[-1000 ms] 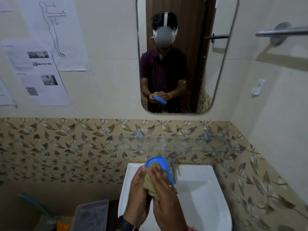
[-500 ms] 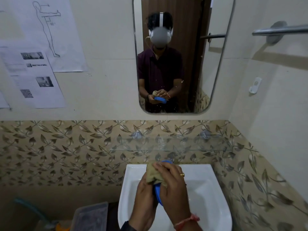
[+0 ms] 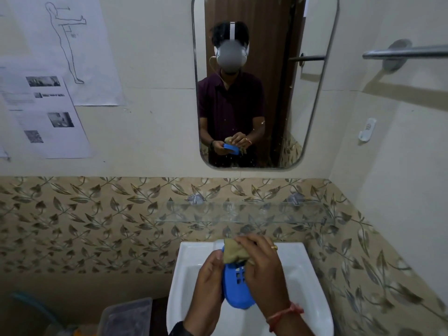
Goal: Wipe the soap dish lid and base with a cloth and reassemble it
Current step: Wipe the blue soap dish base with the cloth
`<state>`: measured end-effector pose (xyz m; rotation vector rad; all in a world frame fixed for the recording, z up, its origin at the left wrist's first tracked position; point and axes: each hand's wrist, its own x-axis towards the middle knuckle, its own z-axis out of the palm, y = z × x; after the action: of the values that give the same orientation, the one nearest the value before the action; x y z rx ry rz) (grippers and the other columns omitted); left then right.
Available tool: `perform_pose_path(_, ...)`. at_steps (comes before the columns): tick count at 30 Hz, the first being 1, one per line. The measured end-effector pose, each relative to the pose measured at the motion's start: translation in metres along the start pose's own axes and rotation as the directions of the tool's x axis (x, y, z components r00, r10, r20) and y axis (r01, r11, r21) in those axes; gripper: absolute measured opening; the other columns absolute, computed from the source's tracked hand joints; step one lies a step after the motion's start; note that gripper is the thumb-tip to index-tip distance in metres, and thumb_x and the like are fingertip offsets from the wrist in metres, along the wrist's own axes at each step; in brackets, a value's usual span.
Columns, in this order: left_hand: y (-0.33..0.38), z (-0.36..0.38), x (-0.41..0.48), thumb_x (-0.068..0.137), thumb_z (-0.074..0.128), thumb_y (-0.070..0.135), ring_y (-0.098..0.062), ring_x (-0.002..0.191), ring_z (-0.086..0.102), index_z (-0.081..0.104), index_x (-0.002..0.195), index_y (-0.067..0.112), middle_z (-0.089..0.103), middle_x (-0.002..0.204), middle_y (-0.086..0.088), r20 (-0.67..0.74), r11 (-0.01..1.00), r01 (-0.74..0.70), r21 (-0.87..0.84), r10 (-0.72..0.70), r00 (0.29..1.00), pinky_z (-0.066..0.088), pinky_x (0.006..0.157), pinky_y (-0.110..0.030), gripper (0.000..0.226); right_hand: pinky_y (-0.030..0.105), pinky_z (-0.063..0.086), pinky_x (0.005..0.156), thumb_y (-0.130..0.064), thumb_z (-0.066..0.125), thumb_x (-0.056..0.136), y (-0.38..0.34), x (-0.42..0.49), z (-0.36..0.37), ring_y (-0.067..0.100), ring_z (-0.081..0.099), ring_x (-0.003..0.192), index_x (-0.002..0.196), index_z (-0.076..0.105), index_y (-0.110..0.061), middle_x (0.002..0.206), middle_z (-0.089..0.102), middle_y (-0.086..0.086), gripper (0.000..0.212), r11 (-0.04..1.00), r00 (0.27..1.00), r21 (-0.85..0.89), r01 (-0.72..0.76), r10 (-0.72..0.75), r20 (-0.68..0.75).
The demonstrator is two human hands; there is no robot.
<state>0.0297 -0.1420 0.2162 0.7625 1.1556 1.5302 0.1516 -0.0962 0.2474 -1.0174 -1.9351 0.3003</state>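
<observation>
Printed sheets (image 3: 48, 112) were taped to the wall at far left, and a clear plastic box (image 3: 126, 316) sat low beside the white sink (image 3: 184, 275). Over the basin, the left hand (image 3: 209, 284) gripped the blue soap dish piece (image 3: 236, 289) by its left edge, fingers curled round it. The right hand (image 3: 264, 270) pinched a bunched tan cloth (image 3: 234, 251) against the piece's upper end. A mirror (image 3: 315, 93) hung above, a towel bar (image 3: 407, 53) at right
</observation>
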Motion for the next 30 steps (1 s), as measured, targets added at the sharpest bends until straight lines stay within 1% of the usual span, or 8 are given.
perform_pose_path(6, 0.010, -0.014, 0.012, 0.093, 0.053, 0.035, -0.034, 0.093, 0.076, 0.076, 0.111, 0.012, 0.079, 0.106, -0.015, -0.143, 0.983, 0.001, -0.185, -0.028, 0.989, 0.063, 0.067, -0.041, 0.036, 0.006, 0.042, 0.077, -0.045, 0.028, 0.103, -0.006, -0.069, 0.006, -0.008, 0.055, 0.086, 0.099, 0.067, -0.040, 0.093, 0.066, -0.029, 0.040, 0.977, 0.962, 0.055, 0.207, -0.213, 0.171)
perform_pose_path(8, 0.012, -0.020, 0.008, 0.093, 0.052, 0.041, -0.035, 0.102, 0.074, 0.074, 0.117, 0.015, 0.077, 0.114, -0.013, -0.123, 0.986, 0.029, -0.167, -0.050, 0.991, 0.063, 0.073, -0.044, 0.041, 0.000, 0.042, 0.075, -0.021, 0.062, 0.092, 0.002, -0.071, 0.006, -0.014, 0.060, 0.082, 0.088, 0.071, -0.048, 0.084, 0.070, -0.028, 0.028, 0.996, 0.985, 0.059, 0.068, -0.077, 0.158)
perform_pose_path(10, 0.012, -0.029, 0.007, 0.097, 0.048, 0.045, -0.036, 0.106, 0.072, 0.073, 0.120, 0.018, 0.075, 0.118, -0.015, -0.069, 0.987, 0.057, -0.153, -0.068, 0.995, 0.062, 0.077, -0.045, 0.044, 0.008, 0.049, 0.077, 0.004, 0.071, 0.068, 0.018, -0.065, -0.001, -0.007, 0.066, 0.084, 0.075, 0.078, -0.036, 0.082, 0.074, -0.010, 0.042, 0.951, 0.967, 0.238, -0.198, 0.229, -0.111)
perform_pose_path(13, 0.015, -0.029, 0.008, 0.099, 0.047, 0.045, -0.036, 0.097, 0.075, 0.067, 0.127, 0.033, 0.077, 0.113, -0.014, -0.060, 0.989, 0.062, -0.133, -0.070, 0.996, 0.062, 0.071, -0.044, 0.037, 0.042, 0.056, 0.075, 0.001, 0.073, 0.081, 0.021, -0.038, -0.004, 0.020, 0.069, 0.092, 0.095, 0.077, -0.024, 0.097, 0.076, 0.002, 0.029, 0.701, 0.844, 0.613, -0.364, 0.527, -0.102)
perform_pose_path(16, 0.014, -0.013, 0.009, 0.105, 0.044, 0.035, -0.032, 0.089, 0.075, 0.062, 0.122, 0.044, 0.077, 0.110, -0.010, -0.150, 0.999, 0.032, 0.011, -0.030, 0.988, 0.062, 0.071, -0.043, 0.026, 0.035, 0.050, 0.060, -0.006, 0.069, 0.086, 0.009, -0.025, 0.018, 0.023, 0.066, 0.069, 0.104, 0.075, -0.023, 0.083, 0.076, 0.008, 0.025, 0.384, 0.750, 0.735, -0.558, 0.613, 0.250)
perform_pose_path(19, 0.015, 0.002, 0.004, 0.102, 0.046, 0.040, -0.025, 0.104, 0.072, 0.069, 0.119, 0.030, 0.073, 0.122, -0.007, -0.181, 0.996, 0.088, 0.027, -0.082, 0.980, 0.059, 0.091, -0.043, 0.031, 0.034, 0.058, 0.057, -0.011, 0.066, 0.090, -0.008, -0.027, 0.036, 0.025, 0.075, 0.078, 0.108, 0.073, -0.027, 0.092, 0.079, 0.005, 0.026, 0.258, 0.711, 0.739, -0.622, 0.580, 0.397)
perform_pose_path(24, 0.015, 0.003, -0.004, 0.077, 0.070, 0.053, -0.026, 0.107, 0.071, 0.080, 0.103, 0.013, 0.076, 0.106, -0.011, 0.068, 0.927, 0.315, -0.203, -0.307, 0.949, 0.050, 0.104, -0.042, 0.048, 0.029, 0.057, 0.084, -0.001, 0.065, 0.081, -0.015, -0.025, 0.043, 0.002, 0.068, 0.094, 0.095, 0.074, -0.040, 0.101, 0.070, -0.017, 0.042, 0.798, 0.903, 0.438, -0.414, 0.422, 0.086)
perform_pose_path(30, 0.016, -0.029, 0.008, 0.076, 0.062, 0.065, -0.041, 0.107, 0.071, 0.075, 0.112, 0.000, 0.073, 0.118, -0.021, 0.138, 0.783, 0.514, -0.350, -0.499, 0.855, 0.051, 0.099, -0.055, 0.075, 0.022, 0.045, 0.096, -0.009, 0.048, 0.072, -0.010, -0.030, 0.017, 0.001, 0.055, 0.101, 0.110, 0.067, -0.038, 0.108, 0.059, -0.019, 0.052, 0.965, 0.895, 0.236, -0.114, -0.003, 0.446)
